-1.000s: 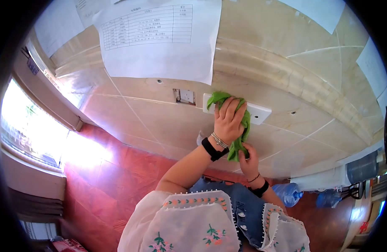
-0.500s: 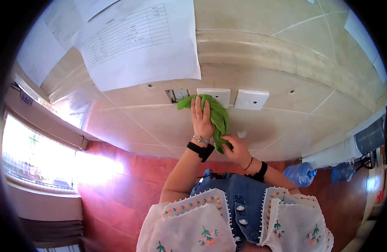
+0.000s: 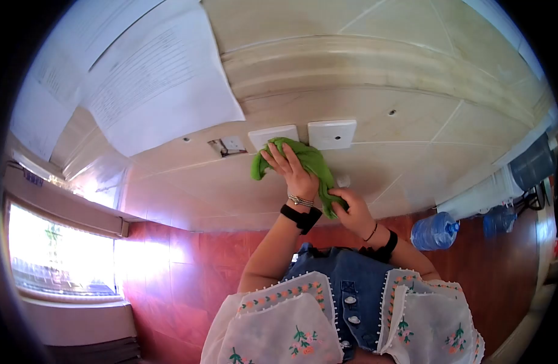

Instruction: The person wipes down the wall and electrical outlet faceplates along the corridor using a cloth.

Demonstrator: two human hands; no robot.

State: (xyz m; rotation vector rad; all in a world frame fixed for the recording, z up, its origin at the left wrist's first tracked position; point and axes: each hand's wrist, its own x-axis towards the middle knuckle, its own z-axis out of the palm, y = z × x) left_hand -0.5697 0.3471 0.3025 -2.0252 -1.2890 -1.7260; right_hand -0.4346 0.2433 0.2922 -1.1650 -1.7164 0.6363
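A green cloth [image 3: 314, 162] lies bunched against the tiled wall, just below a white wall plate [image 3: 270, 134] and partly over its lower edge. My left hand [image 3: 298, 177] presses flat on the cloth, fingers stretched out and slightly spread. Lower and to the right, my right hand [image 3: 354, 215] is closed around the cloth's hanging end. To the right of the first plate sits a second white plate [image 3: 331, 134] with a small dark hole. On the left is an uncovered socket box [image 3: 228, 146]. The wall surface under the cloth is hidden.
Printed paper sheets [image 3: 163, 79] hang on the wall at upper left. Blue water bottles [image 3: 433, 232] stand on the floor at right, near a white appliance [image 3: 479, 193]. A bright window [image 3: 57, 249] is at far left, above the red tiled floor [image 3: 176, 291].
My view has turned, so the plates and papers appear farther left. The cloth and my left hand have moved right along the wall, from near the socket box to below the plates.
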